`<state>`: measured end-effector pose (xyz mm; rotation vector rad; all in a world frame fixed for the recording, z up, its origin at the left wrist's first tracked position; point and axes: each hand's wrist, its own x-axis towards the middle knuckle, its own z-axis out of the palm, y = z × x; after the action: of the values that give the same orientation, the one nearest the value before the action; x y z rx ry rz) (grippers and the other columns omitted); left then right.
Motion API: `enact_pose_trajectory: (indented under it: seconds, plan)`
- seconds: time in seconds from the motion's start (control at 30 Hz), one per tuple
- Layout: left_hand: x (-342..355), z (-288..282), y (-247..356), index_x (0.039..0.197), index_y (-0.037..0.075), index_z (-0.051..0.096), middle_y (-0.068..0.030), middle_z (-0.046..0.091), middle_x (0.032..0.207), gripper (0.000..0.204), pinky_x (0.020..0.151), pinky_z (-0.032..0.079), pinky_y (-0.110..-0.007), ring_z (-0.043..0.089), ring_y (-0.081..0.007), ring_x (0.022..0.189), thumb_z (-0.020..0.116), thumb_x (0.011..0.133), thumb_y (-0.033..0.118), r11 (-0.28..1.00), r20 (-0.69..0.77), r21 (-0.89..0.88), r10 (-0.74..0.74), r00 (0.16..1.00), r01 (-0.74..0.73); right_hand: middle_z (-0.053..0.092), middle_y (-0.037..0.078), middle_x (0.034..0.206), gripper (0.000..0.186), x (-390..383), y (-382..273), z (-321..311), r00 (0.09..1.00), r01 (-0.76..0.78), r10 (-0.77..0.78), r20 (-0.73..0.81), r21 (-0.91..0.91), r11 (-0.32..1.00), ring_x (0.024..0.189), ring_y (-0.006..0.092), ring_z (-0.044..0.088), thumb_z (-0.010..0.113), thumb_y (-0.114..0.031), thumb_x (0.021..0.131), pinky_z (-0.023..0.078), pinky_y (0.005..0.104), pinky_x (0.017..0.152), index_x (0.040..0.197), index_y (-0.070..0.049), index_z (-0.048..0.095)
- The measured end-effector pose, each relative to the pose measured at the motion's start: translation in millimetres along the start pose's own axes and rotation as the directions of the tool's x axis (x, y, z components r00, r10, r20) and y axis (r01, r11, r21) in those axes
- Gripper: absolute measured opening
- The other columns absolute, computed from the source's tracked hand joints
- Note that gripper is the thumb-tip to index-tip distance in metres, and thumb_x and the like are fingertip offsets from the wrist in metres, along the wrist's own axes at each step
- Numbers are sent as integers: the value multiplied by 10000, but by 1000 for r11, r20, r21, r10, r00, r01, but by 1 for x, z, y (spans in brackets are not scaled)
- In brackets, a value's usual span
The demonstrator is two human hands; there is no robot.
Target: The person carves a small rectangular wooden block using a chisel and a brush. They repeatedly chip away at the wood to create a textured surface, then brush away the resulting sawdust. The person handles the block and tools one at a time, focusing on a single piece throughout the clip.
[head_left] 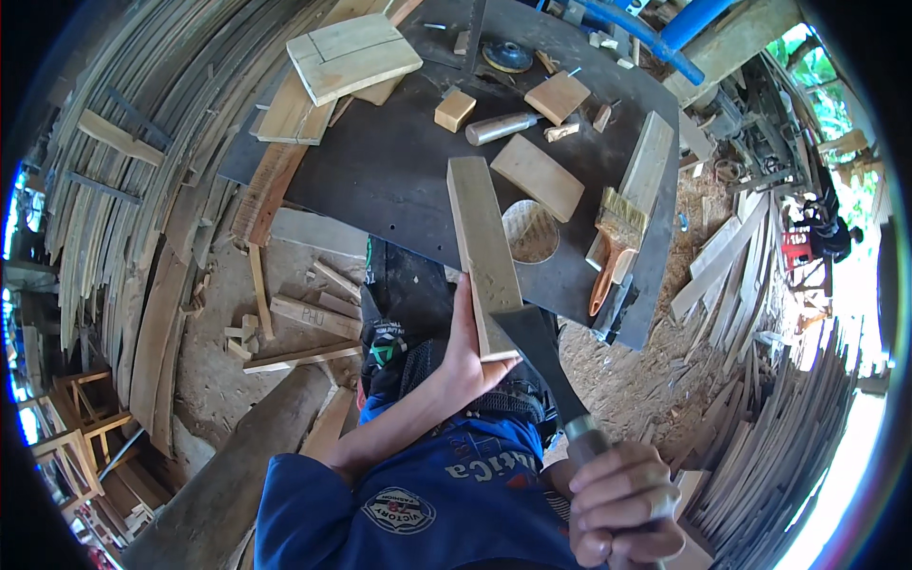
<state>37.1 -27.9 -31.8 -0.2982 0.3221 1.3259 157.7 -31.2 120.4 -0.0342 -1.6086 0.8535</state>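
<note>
A long squared block of light wood (484, 247) is gripped near its lower end by my left hand (461, 351). Its far end reaches over the dark tabletop (380, 180). My right hand (627, 503) is wrapped round the handle of a broad chisel (546, 356) with a metal collar. The chisel's dark, wide blade points up and to the left, its edge against the block's right side close to my left hand. Most of the handle is hidden in my fist.
On the table are a paintbrush (617, 237), a flat wooden block (538, 178), a metal-collared tool handle (502, 127) and smaller offcuts. Marked boards (353, 57) lie at the far left. Stacked planks (142, 123) flank the workplace; blue metal bars (655, 38) hang over the back right.
</note>
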Motion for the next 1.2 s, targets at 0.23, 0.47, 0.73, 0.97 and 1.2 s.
enact_pose_trajectory:
  seconds: [0.23,0.47,0.73,0.97,1.2]
  plan:
    - [7,-5,11,1119,162,486,-55,565,996,619,755,450,-385,556,-202,912,359,798,676,994,129,-4,110,985,-110,513,6,512,182,-19,17,-8,993,52,-50,-103,16,999,403,101,504,559,-86,801,468,240,385,750,-100,385]
    - [8,11,16,894,41,598,-98,612,782,693,616,442,-348,574,-220,682,363,786,684,993,6,-81,85,996,-84,533,58,558,198,-44,-42,-14,945,-247,247,217,-24,969,464,183,555,629,-15,699,501,344,424,700,-53,434]
    - [10,19,24,860,39,602,-105,608,767,686,608,431,-341,567,-222,667,369,787,680,988,34,-127,93,995,-88,502,50,588,198,-5,0,14,997,77,-78,14,29,997,464,159,507,608,-34,746,504,313,437,770,-69,414]
    - [15,19,28,877,30,588,-117,605,761,668,619,444,-337,580,-229,698,408,782,667,985,76,-154,95,993,-83,533,11,531,215,-19,14,24,984,178,-177,19,-98,979,434,113,537,620,-55,699,513,280,453,754,-97,416]
    - [18,31,27,918,44,589,-119,598,767,670,637,461,-361,578,-243,699,388,786,670,992,85,-103,87,993,-78,527,35,634,226,-2,-21,29,999,42,-39,22,-137,990,461,169,521,632,-56,731,513,337,452,788,-92,416]
